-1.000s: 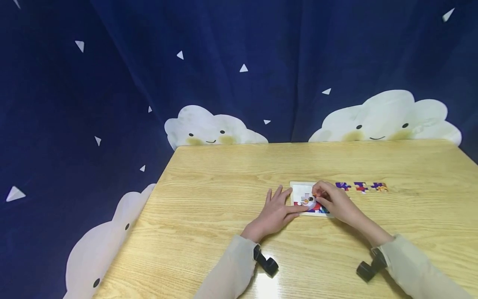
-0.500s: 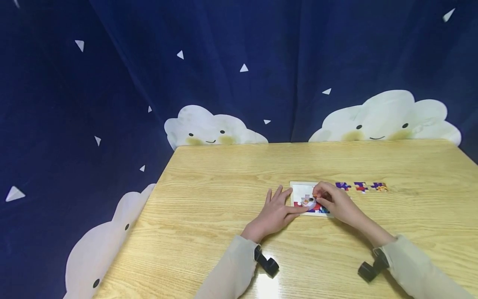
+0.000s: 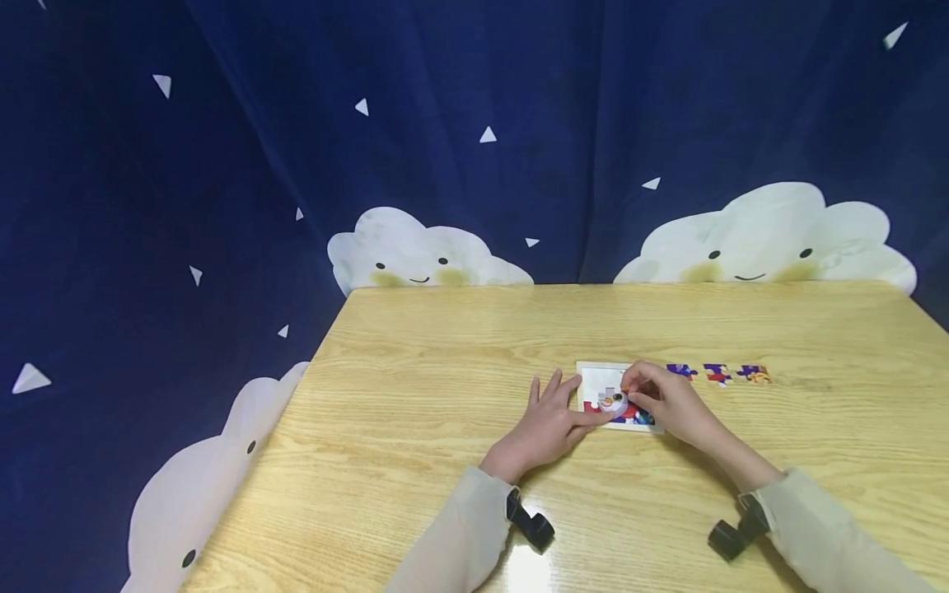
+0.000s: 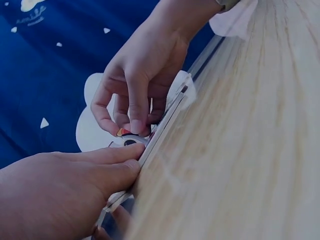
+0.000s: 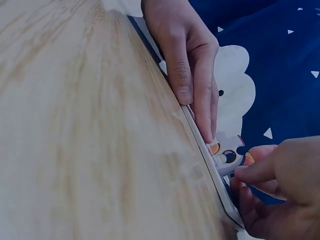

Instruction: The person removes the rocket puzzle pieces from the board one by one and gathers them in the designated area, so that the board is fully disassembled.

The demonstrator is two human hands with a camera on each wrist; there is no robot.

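One puzzle piece (image 5: pixel 230 156), white, black-eyed, orange-cornered

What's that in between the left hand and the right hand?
The white puzzle tray, with some pieces in it, lies between the left hand and the right hand, as the head view shows.

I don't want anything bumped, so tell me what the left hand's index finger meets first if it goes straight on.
Probably the eye-printed puzzle piece, then the right hand beyond it. Depth is unclear: the left hand may be touching that piece.
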